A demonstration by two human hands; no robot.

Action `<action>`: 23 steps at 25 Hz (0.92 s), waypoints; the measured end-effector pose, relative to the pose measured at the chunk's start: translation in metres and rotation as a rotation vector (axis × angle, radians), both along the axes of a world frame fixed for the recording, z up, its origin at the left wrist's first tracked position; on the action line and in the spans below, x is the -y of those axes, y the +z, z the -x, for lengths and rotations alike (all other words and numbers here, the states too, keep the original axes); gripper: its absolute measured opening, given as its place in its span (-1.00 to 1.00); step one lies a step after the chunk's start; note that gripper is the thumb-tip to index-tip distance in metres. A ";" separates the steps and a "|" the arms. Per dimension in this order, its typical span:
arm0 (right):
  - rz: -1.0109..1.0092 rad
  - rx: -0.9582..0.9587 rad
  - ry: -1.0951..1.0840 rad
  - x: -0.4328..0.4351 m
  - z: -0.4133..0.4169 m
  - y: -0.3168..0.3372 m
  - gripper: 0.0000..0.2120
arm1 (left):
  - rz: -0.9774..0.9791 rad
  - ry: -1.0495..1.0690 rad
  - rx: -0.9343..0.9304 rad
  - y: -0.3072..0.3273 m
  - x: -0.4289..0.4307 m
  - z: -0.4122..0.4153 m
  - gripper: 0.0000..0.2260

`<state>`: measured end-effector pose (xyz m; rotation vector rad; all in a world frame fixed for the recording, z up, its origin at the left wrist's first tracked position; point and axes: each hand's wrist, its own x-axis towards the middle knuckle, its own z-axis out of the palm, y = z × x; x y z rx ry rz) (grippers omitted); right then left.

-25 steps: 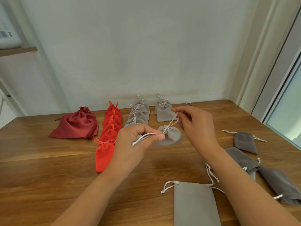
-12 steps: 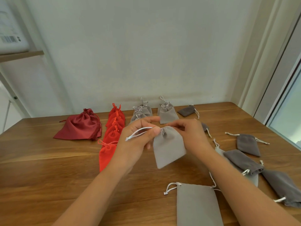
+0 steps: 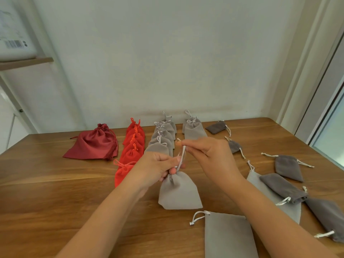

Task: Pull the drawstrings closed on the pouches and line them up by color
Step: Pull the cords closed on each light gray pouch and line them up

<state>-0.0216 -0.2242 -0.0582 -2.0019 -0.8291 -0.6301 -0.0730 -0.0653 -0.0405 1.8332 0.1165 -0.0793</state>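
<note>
Pouches cinched in a red row (image 3: 133, 146) and light grey rows (image 3: 162, 140) sit left on the tabletop (image 3: 46, 192). At centre, the left hand (image 3: 154, 170) pinches a light grey pouch (image 3: 178, 192) by the neck and the right hand (image 3: 210, 155) pinches its drawstring (image 3: 182, 159); dark grey pouches (image 3: 288, 167) rightward look uncinched.

On the table (image 3: 55, 202), a large pouch (image 3: 93, 146) lies far left. Right of it, three rows run near to far: the first row (image 3: 133, 144), the second row (image 3: 162, 138) beside it, and a short third row (image 3: 193, 127) close to the wall (image 3: 167, 53). Near of these, at centre, the left hand (image 3: 156, 168) pinches the neck of the held pouch (image 3: 178, 192). The right hand (image 3: 210, 155) pinches its drawstring (image 3: 181, 159) just beyond. A flat pouch (image 3: 229, 237) lies nearest, and loose pouches (image 3: 283, 187) lie scattered at right.
</note>
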 end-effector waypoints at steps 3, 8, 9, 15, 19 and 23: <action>-0.086 -0.274 0.080 -0.005 0.007 0.002 -0.77 | -0.068 -0.115 -0.002 0.001 0.003 0.001 -0.72; -0.326 -0.608 0.220 0.001 0.010 0.015 -0.76 | -0.021 -0.230 0.136 0.002 0.006 0.006 -0.74; -0.333 -0.617 0.226 0.002 0.008 0.017 -0.77 | -0.052 -0.223 0.198 0.003 0.006 0.006 -0.77; 0.116 -0.453 0.220 0.007 0.011 0.020 -0.51 | -0.196 -0.008 0.372 -0.004 -0.001 -0.003 -0.69; 0.230 -0.214 0.104 0.006 0.010 0.020 -0.42 | -0.194 0.046 0.404 -0.005 -0.005 -0.005 -0.72; 0.178 -0.175 0.075 0.009 0.010 0.020 -0.49 | -0.030 0.150 0.338 -0.008 -0.006 -0.009 -0.84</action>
